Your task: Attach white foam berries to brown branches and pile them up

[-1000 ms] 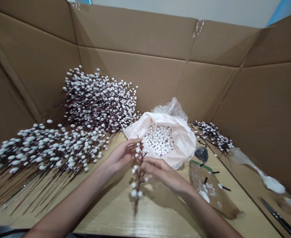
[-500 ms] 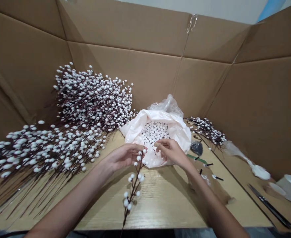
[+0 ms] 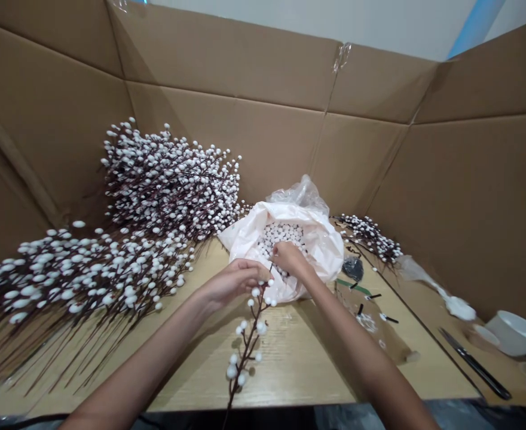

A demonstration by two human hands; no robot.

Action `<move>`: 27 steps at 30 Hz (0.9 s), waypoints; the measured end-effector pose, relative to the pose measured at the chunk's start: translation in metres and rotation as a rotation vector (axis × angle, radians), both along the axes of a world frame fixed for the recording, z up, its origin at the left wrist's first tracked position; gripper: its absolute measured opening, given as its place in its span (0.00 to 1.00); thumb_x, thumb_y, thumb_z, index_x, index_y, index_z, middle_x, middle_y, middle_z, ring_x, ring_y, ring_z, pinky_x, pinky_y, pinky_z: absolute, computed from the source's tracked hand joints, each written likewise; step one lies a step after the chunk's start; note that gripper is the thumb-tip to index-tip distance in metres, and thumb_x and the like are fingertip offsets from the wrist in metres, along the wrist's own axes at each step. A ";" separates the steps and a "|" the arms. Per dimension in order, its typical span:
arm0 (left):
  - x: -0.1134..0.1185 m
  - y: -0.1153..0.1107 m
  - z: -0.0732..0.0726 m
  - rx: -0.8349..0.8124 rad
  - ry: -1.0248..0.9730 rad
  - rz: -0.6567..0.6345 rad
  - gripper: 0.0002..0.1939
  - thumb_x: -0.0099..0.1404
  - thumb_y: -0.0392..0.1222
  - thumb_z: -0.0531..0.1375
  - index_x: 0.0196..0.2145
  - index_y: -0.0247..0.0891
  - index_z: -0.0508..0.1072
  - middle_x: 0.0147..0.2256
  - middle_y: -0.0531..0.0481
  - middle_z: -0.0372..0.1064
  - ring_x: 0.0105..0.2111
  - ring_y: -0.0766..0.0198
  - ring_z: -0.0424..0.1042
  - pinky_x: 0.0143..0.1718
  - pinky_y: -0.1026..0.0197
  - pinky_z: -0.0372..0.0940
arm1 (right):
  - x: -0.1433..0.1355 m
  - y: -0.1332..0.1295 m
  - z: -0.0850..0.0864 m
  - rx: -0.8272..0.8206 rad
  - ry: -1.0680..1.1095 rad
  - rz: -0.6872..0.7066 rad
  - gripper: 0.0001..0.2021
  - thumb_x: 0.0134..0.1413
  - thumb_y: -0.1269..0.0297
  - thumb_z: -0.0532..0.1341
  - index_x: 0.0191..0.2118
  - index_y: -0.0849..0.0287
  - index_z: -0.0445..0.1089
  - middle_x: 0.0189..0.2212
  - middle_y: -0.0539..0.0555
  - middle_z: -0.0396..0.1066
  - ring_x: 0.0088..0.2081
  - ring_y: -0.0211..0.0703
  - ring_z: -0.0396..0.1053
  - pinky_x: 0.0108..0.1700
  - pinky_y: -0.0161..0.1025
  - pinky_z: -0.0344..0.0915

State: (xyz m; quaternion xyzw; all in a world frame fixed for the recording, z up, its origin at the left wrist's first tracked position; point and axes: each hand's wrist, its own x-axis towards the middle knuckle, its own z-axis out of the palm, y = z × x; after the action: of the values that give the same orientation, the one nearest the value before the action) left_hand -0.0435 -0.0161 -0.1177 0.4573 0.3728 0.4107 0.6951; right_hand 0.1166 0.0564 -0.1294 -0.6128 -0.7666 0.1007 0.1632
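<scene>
My left hand (image 3: 240,279) pinches the top of a dark brown branch (image 3: 246,346) that carries white berries and hangs down over the table. Behind it stands an open white plastic bag (image 3: 323,239) holding many small white berries (image 3: 281,232). My right hand (image 3: 287,257) is over the bag's opening, at the berries, with its fingers closed together; whatever is between them is too small to make out.
Finished-looking berry branches (image 3: 168,179) are heaped at the back left, more (image 3: 88,269) lie in front. At right are a small branch bundle (image 3: 370,236), black bits, a knife (image 3: 476,365), a white bowl (image 3: 518,333) and a spoon-like tool (image 3: 460,307). Cardboard walls (image 3: 227,125) surround the table.
My right hand has moved left and slightly up, over the berries in the bag. My left hand and the branch have shifted slightly right. The camera view has shifted a little.
</scene>
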 end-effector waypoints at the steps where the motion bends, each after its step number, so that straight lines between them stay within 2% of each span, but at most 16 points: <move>1: 0.000 0.000 0.000 0.021 0.020 -0.028 0.03 0.45 0.35 0.67 0.21 0.34 0.77 0.24 0.49 0.74 0.24 0.69 0.70 0.27 0.69 0.61 | 0.000 0.001 -0.001 -0.004 0.004 -0.004 0.08 0.45 0.74 0.59 0.33 0.65 0.73 0.35 0.64 0.74 0.37 0.51 0.70 0.35 0.37 0.57; 3: 0.000 0.000 0.001 0.063 0.050 -0.068 0.04 0.46 0.36 0.67 0.22 0.33 0.77 0.23 0.51 0.73 0.25 0.70 0.68 0.27 0.69 0.60 | 0.000 0.002 -0.002 -0.003 0.033 -0.011 0.09 0.43 0.77 0.58 0.33 0.64 0.72 0.34 0.62 0.74 0.36 0.48 0.70 0.34 0.36 0.56; 6: 0.001 0.000 0.001 0.104 0.067 -0.052 0.04 0.47 0.37 0.66 0.22 0.34 0.77 0.24 0.52 0.72 0.25 0.70 0.67 0.27 0.69 0.59 | 0.002 0.000 -0.001 0.034 0.132 -0.020 0.11 0.43 0.79 0.56 0.34 0.64 0.70 0.32 0.59 0.73 0.36 0.46 0.68 0.34 0.35 0.56; 8: 0.002 0.001 0.001 0.116 0.076 -0.029 0.04 0.46 0.37 0.66 0.23 0.34 0.78 0.24 0.51 0.73 0.25 0.69 0.66 0.27 0.68 0.59 | 0.005 -0.004 0.002 0.056 0.236 -0.017 0.11 0.46 0.77 0.54 0.36 0.64 0.70 0.30 0.57 0.71 0.34 0.44 0.67 0.33 0.35 0.56; 11: 0.001 0.002 -0.001 0.131 0.092 -0.019 0.03 0.46 0.37 0.66 0.23 0.35 0.78 0.25 0.51 0.74 0.25 0.68 0.66 0.28 0.67 0.59 | 0.015 -0.014 0.008 0.030 0.402 0.043 0.11 0.54 0.68 0.52 0.37 0.63 0.70 0.29 0.54 0.70 0.29 0.39 0.65 0.31 0.34 0.57; 13: 0.002 0.003 -0.003 0.148 0.096 -0.021 0.04 0.47 0.37 0.65 0.23 0.35 0.78 0.26 0.50 0.74 0.26 0.67 0.67 0.29 0.66 0.59 | 0.022 -0.024 0.011 -0.044 0.547 0.123 0.14 0.56 0.61 0.52 0.37 0.63 0.71 0.28 0.51 0.68 0.27 0.36 0.63 0.29 0.32 0.58; 15: 0.002 0.004 -0.006 0.175 0.101 -0.018 0.04 0.47 0.38 0.64 0.23 0.35 0.79 0.26 0.49 0.74 0.27 0.67 0.67 0.29 0.66 0.59 | 0.030 -0.033 0.012 -0.197 0.824 0.209 0.14 0.52 0.56 0.58 0.38 0.62 0.73 0.26 0.49 0.67 0.25 0.33 0.61 0.28 0.32 0.58; 17: 0.004 0.004 -0.008 0.199 0.107 -0.007 0.05 0.47 0.38 0.64 0.23 0.35 0.79 0.25 0.50 0.74 0.26 0.67 0.66 0.29 0.66 0.59 | 0.034 -0.042 0.011 -0.373 1.149 0.262 0.14 0.43 0.57 0.66 0.36 0.60 0.74 0.25 0.47 0.66 0.25 0.31 0.61 0.28 0.31 0.59; 19: 0.005 0.004 -0.009 0.209 0.116 0.005 0.05 0.47 0.39 0.64 0.22 0.36 0.78 0.24 0.50 0.73 0.26 0.67 0.66 0.28 0.67 0.58 | 0.036 -0.047 0.009 -0.477 1.337 0.279 0.14 0.35 0.60 0.71 0.31 0.60 0.74 0.25 0.47 0.66 0.25 0.31 0.63 0.28 0.31 0.60; 22: 0.006 0.003 -0.008 0.215 0.139 0.011 0.04 0.45 0.39 0.63 0.20 0.36 0.78 0.22 0.51 0.72 0.25 0.67 0.65 0.29 0.66 0.59 | 0.034 -0.051 0.005 -0.511 1.407 0.318 0.13 0.34 0.62 0.72 0.26 0.62 0.73 0.24 0.47 0.68 0.26 0.32 0.66 0.31 0.32 0.65; 27: 0.006 0.002 -0.005 0.257 0.194 0.038 0.04 0.43 0.38 0.61 0.18 0.38 0.77 0.21 0.52 0.72 0.25 0.66 0.65 0.29 0.66 0.58 | 0.028 -0.057 0.002 -0.519 1.418 0.408 0.12 0.39 0.60 0.71 0.26 0.62 0.71 0.26 0.51 0.73 0.31 0.40 0.73 0.40 0.43 0.71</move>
State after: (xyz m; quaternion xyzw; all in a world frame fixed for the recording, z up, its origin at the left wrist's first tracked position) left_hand -0.0372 -0.0144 -0.1231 0.5729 0.3913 0.4217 0.5838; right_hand 0.1442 -0.0002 -0.1273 -0.2678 -0.5286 0.6723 0.4438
